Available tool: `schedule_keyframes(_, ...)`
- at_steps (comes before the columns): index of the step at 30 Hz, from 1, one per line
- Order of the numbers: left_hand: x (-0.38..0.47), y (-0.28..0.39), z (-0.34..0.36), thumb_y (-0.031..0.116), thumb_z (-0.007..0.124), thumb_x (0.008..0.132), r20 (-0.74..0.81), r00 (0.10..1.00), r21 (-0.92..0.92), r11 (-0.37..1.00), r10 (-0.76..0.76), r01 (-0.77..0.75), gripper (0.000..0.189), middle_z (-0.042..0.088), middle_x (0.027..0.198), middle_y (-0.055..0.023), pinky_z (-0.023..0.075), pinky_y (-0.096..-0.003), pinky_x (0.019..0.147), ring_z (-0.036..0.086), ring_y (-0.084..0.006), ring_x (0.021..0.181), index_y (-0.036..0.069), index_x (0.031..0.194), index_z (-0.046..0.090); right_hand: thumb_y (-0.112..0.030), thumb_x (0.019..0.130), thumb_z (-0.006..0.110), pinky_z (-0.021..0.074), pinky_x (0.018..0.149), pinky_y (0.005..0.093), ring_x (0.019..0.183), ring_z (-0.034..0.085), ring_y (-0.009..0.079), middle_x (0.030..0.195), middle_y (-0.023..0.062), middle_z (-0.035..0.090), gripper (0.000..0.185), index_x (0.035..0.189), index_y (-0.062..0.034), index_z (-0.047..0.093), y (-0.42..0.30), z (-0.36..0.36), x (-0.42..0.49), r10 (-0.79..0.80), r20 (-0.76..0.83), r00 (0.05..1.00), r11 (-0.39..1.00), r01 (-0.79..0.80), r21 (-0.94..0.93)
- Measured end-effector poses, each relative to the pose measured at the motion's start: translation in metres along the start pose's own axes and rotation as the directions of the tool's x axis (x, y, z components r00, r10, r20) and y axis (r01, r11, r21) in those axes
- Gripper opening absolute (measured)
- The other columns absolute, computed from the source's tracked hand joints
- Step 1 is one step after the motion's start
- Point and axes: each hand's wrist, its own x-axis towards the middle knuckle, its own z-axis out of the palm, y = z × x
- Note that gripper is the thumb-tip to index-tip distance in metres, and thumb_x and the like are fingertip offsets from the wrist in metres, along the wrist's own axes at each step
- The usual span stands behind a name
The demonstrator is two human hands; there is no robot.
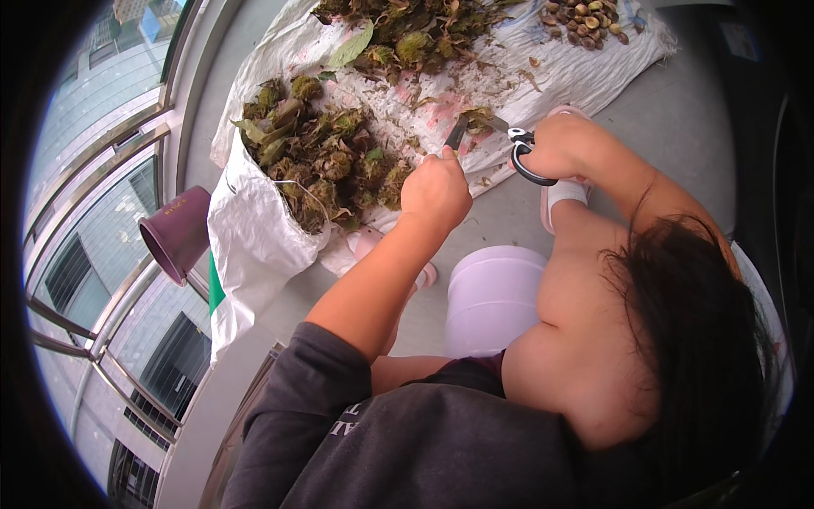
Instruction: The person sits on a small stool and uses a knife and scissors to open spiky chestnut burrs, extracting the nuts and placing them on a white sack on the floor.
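Observation:
My left hand [437, 191] is closed around the handle of a small tool with a dark, flat blade [456, 132], perhaps a knife. My right hand [563, 151] grips scissors [523, 153] with black-and-white handles, their metal blade pointing left. Between the two tips lies a brown, opened chestnut burr [478, 119], which both tools appear to touch. It rests on a white woven sack [445, 105] spread over the floor. Left of my left hand, more spiny chestnut burrs [331, 162] and dry leaves fill the sack's open mouth.
Another heap of burrs and husks [413, 41] lies at the sack's far side. Loose brown chestnuts [585, 24] are piled at the far right. A purple bucket [181, 232] lies tipped beside the metal railing [130, 312]. Between my legs stands a pale lilac plastic stool or tub [493, 299].

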Motion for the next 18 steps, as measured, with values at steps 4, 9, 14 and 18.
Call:
schedule_keyframes(4, -0.001, -0.001, 0.003, 0.008, 0.045, 0.088, -0.016, 1.0, -0.003, 1.0, 0.017, -0.017, 0.04, 0.062, 0.098, -0.0249, 0.0537, -0.0416, 0.071, 0.065, -0.037, 0.085, -0.01, 0.123, 0.049, -0.036, 0.077, 0.046, 0.0521, 0.065, 0.0378, 0.071, 0.066, 0.0281, 0.081, 0.0176, 0.067, 0.043, 0.083, 0.0005, 0.069, -0.002, -0.007, 0.0, 0.107, 0.169, 0.98, 0.993, -0.113, 0.031)
schedule_keyframes(9, -0.003, -0.002, 0.008, 0.007, 0.044, 0.088, -0.007, 1.0, 0.008, 1.0, 0.015, -0.015, 0.04, 0.061, 0.099, -0.0243, 0.0541, -0.0409, 0.07, 0.065, -0.0362, 0.084, -0.01, 0.124, 0.048, -0.061, 0.076, 0.059, 0.0533, 0.051, 0.0367, 0.054, 0.063, 0.0274, 0.068, 0.0193, 0.063, 0.068, 0.076, 0.0065, 0.067, 0.0, -0.007, 0.011, 0.11, 0.159, 0.981, 0.993, -0.114, 0.015)
schedule_keyframes(14, -0.01, -0.005, 0.014, 0.007, 0.045, 0.088, 0.002, 1.0, 0.046, 0.998, 0.03, -0.03, 0.039, 0.061, 0.097, -0.0224, 0.0549, -0.039, 0.066, 0.066, -0.0339, 0.082, -0.009, 0.124, 0.049, -0.058, 0.077, 0.06, 0.0516, 0.048, 0.0374, 0.052, 0.061, 0.0271, 0.067, 0.0175, 0.062, 0.065, 0.078, 0.0066, 0.067, -0.007, -0.004, 0.03, 0.109, 0.237, 0.965, 0.993, -0.117, 0.02)
schedule_keyframes(18, -0.012, -0.009, 0.02, 0.007, 0.047, 0.087, -0.026, 0.999, 0.031, 0.999, 0.038, -0.037, 0.04, 0.061, 0.097, -0.0214, 0.0551, -0.0383, 0.065, 0.066, -0.0329, 0.08, -0.009, 0.124, 0.049, -0.034, 0.077, 0.053, 0.0501, 0.049, 0.0403, 0.055, 0.062, 0.0297, 0.076, 0.022, 0.063, 0.045, 0.086, 0.0085, 0.065, -0.016, 0.006, 0.026, 0.075, 0.264, 0.962, 0.994, -0.092, 0.053)
